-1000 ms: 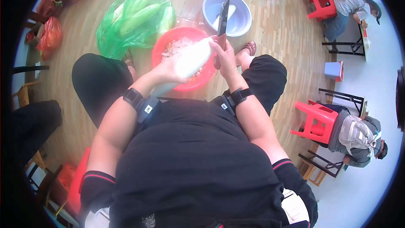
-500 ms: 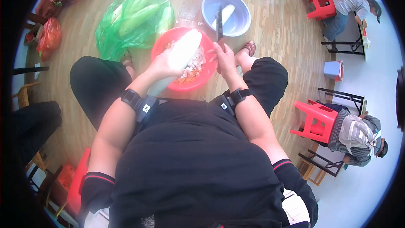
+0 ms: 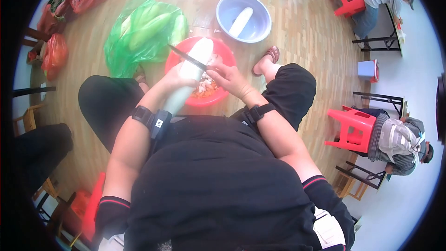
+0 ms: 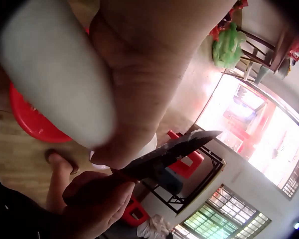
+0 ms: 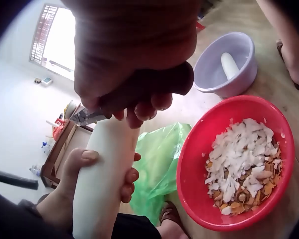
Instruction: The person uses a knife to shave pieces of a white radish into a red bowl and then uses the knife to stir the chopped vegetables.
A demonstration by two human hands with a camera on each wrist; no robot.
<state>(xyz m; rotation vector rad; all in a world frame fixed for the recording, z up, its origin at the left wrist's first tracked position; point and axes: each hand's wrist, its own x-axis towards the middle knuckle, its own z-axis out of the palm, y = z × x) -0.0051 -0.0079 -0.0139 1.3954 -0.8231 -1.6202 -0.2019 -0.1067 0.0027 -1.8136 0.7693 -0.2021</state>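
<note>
My left hand (image 3: 176,78) grips a long white radish (image 3: 200,52), with the thumb on one side and fingers curled round the other in the right wrist view. It slants over a red basin (image 5: 189,199) that holds white and orange-brown peelings (image 5: 241,157). My right hand (image 3: 228,79) holds a knife (image 3: 186,57) by its dark handle (image 5: 149,87). The blade lies across the radish in the head view, close above my left hand. In the left wrist view, the blade (image 4: 174,152) points past the radish's end.
A pale blue basin (image 3: 266,30) with another white radish (image 3: 241,22) stands ahead on the floor. Left of it lies a green plastic bag (image 3: 144,35) of long pale-green vegetables. Red bags (image 3: 55,56) are at far left. Two people sit on red stools (image 3: 350,128) at right.
The knife has swung from pointing forward to lying across the radish, as my right hand moved left. The radish's far end first moved left off my right hand; it now stands more upright in view.
</note>
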